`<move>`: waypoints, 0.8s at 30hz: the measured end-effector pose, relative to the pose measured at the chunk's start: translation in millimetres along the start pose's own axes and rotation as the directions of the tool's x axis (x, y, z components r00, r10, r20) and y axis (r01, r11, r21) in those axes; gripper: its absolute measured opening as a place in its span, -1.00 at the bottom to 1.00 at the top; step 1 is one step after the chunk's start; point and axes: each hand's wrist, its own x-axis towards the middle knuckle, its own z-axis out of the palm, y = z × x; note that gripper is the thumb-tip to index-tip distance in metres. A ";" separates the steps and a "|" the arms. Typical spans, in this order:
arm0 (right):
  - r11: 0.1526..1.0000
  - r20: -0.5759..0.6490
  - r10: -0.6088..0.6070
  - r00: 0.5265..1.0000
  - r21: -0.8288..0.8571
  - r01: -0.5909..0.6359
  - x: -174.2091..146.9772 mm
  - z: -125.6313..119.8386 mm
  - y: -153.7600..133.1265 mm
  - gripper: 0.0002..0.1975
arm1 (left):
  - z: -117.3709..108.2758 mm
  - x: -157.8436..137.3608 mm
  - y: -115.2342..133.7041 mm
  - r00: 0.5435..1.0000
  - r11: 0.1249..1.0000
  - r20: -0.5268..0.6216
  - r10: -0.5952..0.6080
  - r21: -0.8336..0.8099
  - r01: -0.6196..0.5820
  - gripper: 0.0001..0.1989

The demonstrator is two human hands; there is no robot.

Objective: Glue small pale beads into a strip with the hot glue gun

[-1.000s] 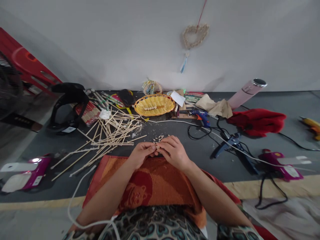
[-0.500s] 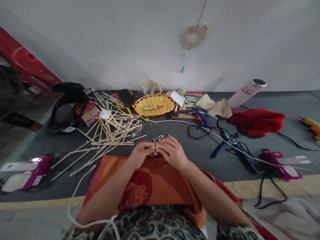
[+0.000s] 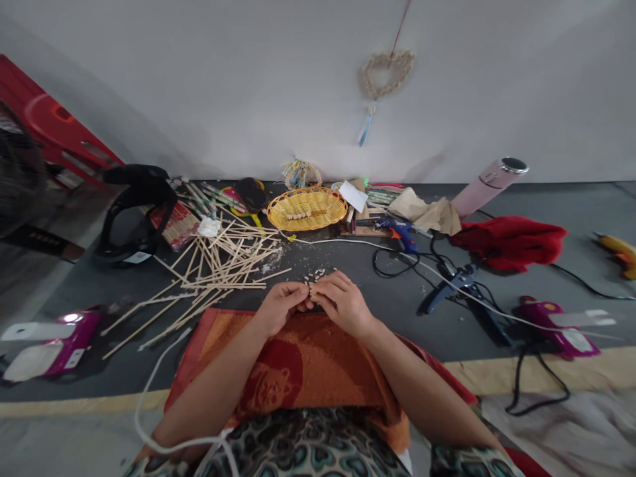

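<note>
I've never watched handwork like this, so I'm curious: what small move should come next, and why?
Perhaps the right hand should gently press the pale bit toward the left hand: both hands meet at it, though it is too small to tell how firmly it sits. More pieces lie just beyond, so settling this one first seems sensible.

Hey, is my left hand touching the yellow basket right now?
Apart: the head view shows dark tabletop and a white cord between the left hand and the yellow basket.
</note>
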 end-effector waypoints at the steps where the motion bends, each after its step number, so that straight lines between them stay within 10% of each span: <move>1: 1.000 0.001 0.000 1.000 0.001 0.000 0.1 -0.1 -0.2 -0.87 | 0.2 0.2 0.2 1.000 1.000 -0.001 0.000 -0.005 0.000 -0.73; 24: 1.000 0.004 0.008 1.000 -0.011 -0.008 -0.6 2.5 -2.7 -0.86 | -4.9 2.4 -4.2 1.000 1.000 -0.023 -0.003 0.025 0.003 -0.75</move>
